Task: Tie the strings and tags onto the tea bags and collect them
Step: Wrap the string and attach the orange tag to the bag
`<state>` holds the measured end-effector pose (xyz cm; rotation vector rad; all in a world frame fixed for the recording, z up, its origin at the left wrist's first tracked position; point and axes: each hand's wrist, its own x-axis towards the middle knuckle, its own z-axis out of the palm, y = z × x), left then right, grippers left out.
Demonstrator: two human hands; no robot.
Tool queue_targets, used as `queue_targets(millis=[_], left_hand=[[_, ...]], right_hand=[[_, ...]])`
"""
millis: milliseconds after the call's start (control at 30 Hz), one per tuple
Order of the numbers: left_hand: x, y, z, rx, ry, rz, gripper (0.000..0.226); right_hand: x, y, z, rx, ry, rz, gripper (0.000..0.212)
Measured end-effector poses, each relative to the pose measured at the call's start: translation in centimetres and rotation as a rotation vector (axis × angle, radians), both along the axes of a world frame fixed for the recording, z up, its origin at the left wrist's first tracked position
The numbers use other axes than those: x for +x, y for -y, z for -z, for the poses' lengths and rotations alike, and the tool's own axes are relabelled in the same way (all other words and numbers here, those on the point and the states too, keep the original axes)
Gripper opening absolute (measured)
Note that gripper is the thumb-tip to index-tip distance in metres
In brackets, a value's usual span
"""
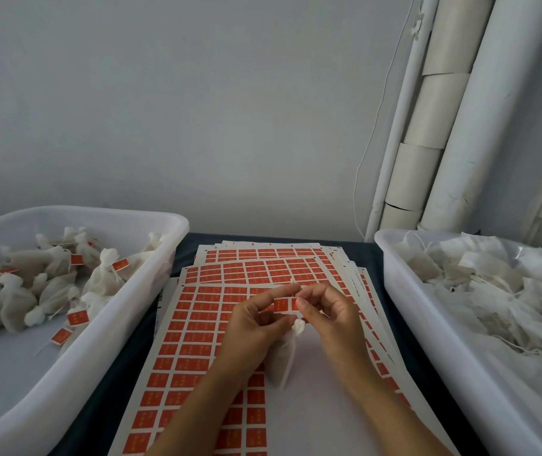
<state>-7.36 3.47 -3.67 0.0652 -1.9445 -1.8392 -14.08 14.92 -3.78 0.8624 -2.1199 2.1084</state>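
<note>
A small orange tag (285,304) is pinched between both hands above the sticker sheets. My left hand (252,327) grips its left edge; my right hand (332,315) pinches its right edge with thumb and forefinger. A thin string end (292,284) sticks up above the tag. A white tea bag (283,357) hangs below the hands, its gathered neck just under the tag. Sheets of orange tags (197,340) lie spread on the dark table beneath.
A white bin (164,225) on the left holds several tea bags with orange tags. A white bin (391,258) on the right holds a pile of untagged bags with loose strings. Cardboard tubes (427,126) lean against the wall at the back right.
</note>
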Motion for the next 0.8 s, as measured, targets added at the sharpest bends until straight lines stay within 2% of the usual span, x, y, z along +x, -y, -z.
queue_targets(millis=[800], left_hand=[[-0.28, 0.23, 0.47, -0.025, 0.015, 0.033, 0.047]], right_hand=[[-0.30, 0.12, -0.06, 0.013, -0.002, 0.081, 0.009]])
